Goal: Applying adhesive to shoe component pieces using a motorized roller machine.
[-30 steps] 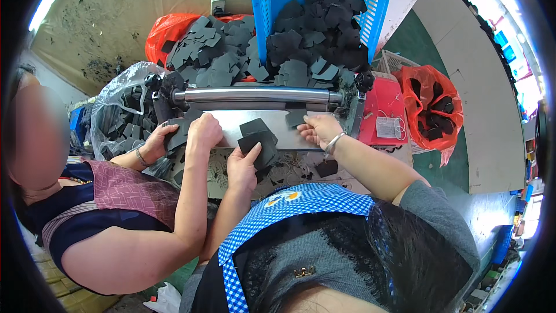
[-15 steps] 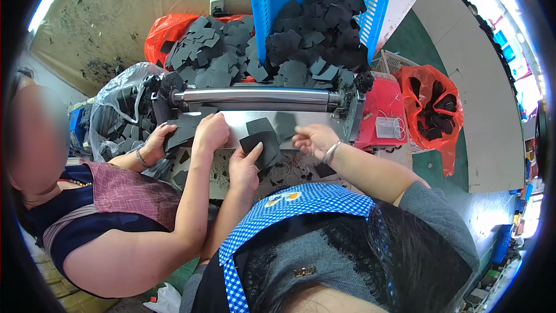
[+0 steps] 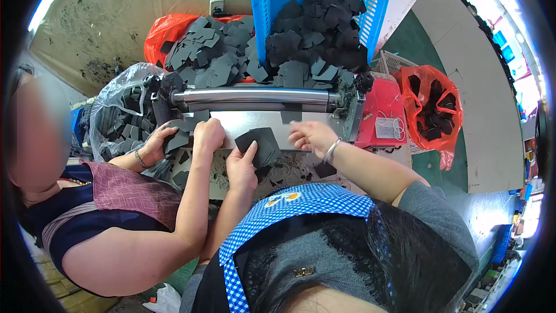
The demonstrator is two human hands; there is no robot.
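Observation:
My left hand [image 3: 242, 169] grips a small fanned stack of black sheet pieces [image 3: 260, 146], thumb on top, in front of the machine's metal plate [image 3: 249, 124]. One dark sheet piece [image 3: 291, 116] lies on that plate with its far end at the steel roller [image 3: 255, 97]. Just on the near side of it is my right hand [image 3: 314, 139], slightly blurred, its fingers loosely apart and nothing seen in them. To my left, a co-worker's hands [image 3: 208, 135] hold other black pieces [image 3: 182, 133] at the same plate.
Behind the roller, loose black pieces [image 3: 214, 52] are heaped beside a blue basket [image 3: 379, 0] full of them. A clear bag [image 3: 116, 87] stands left; a red machine housing [image 3: 376, 110] and red bag [image 3: 431, 81] are right. Scraps and threads lie below the plate.
The single piece has moved away from me to the roller, and my right hand has let it go. My left hand's stack has shifted slightly. The co-worker's near hand moved a little toward them.

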